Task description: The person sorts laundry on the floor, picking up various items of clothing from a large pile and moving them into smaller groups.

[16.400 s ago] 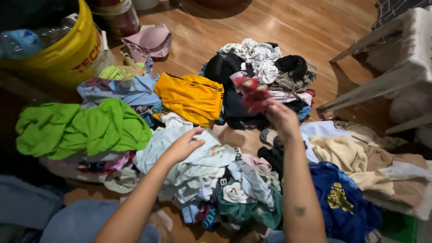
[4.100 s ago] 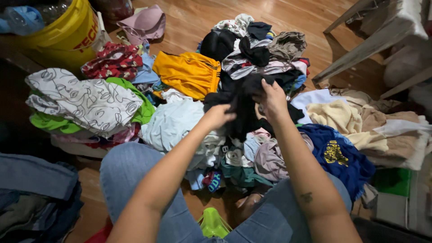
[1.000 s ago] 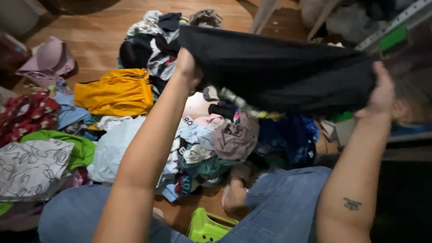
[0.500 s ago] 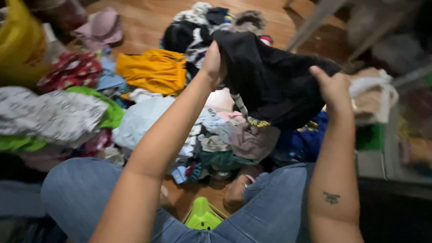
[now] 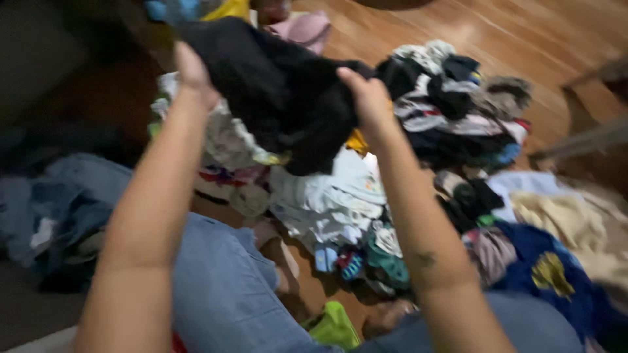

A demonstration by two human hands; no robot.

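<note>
Gripping a black garment (image 5: 281,91) by its upper edge, both hands are raised in front of the person; the left hand (image 5: 193,72) pinches one corner and the right hand (image 5: 366,98) is closed on the other. The cloth is stretched between them, its long axis running left to right and sloping slightly down toward the right hand, with the rest hanging bunched below. Under the hands lies a pale blue pile (image 5: 333,196) of clothes on the wooden floor (image 5: 523,39). Beyond the right hand sits a mixed dark heap (image 5: 458,104); a blue shirt (image 5: 549,274) lies to the right of the right forearm. Jeans-clad knees (image 5: 229,287) show below the left arm
</note>
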